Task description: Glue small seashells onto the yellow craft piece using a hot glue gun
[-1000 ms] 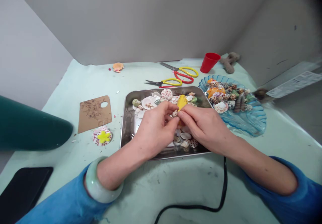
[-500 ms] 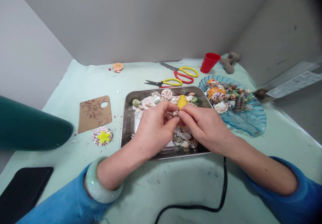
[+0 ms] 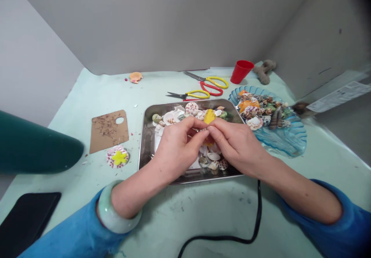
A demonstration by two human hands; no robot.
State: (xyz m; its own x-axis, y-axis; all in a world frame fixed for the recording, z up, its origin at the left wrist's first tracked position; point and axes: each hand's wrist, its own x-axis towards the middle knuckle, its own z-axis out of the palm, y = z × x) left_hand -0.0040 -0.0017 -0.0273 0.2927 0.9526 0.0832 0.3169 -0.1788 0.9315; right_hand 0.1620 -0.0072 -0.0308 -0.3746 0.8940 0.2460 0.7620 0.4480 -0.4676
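Note:
My left hand (image 3: 184, 144) and my right hand (image 3: 232, 144) meet above a metal tray (image 3: 147, 144), fingertips pinched together. Between them they hold a small spotted shell, now almost wholly covered by the fingers. Under and around the hands, the tray holds many loose seashells: white and red-flecked scallop shells (image 3: 191, 107), a yellow shell (image 3: 210, 116) just beyond the fingertips, and brown-spotted shells (image 3: 213, 165) near the front. A pale green bangle (image 3: 117, 215) circles my left wrist.
Behind the tray lie yellow-and-red-handled scissors (image 3: 213, 87) and a red cup (image 3: 242, 72). A blue shell-shaped dish (image 3: 292, 142) of shells stands at right. Left are a brown card (image 3: 108, 132), a shell with a yellow flower (image 3: 118, 156) and a dark green cylinder (image 3: 37, 144). A black cable (image 3: 220, 238) runs in front.
My fingertips have drawn closer together and cover the small spotted shell, which showed between them before. The left thumb has shifted slightly up and right. Everything else stays put.

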